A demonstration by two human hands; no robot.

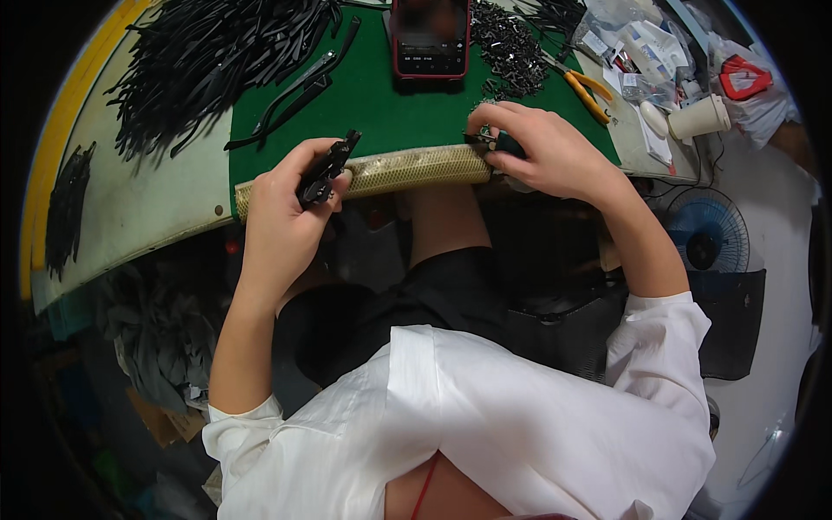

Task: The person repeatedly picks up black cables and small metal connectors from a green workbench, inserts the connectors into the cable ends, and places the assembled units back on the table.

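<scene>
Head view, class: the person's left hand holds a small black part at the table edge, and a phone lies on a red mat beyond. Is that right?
Not quite. The head view shows the mat is green, not red. The rest stands: the left hand holds a small black part at the table edge, and the phone lies on the mat beyond.

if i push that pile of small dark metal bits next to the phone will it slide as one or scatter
The pile of small metal bits would probably scatter: it looks like many loose separate pieces, with strays already at its near edge. The green mat looks felt-like, so pieces would likely drag and catch, not glide. Each piece seems light and hard to pinch.
</scene>
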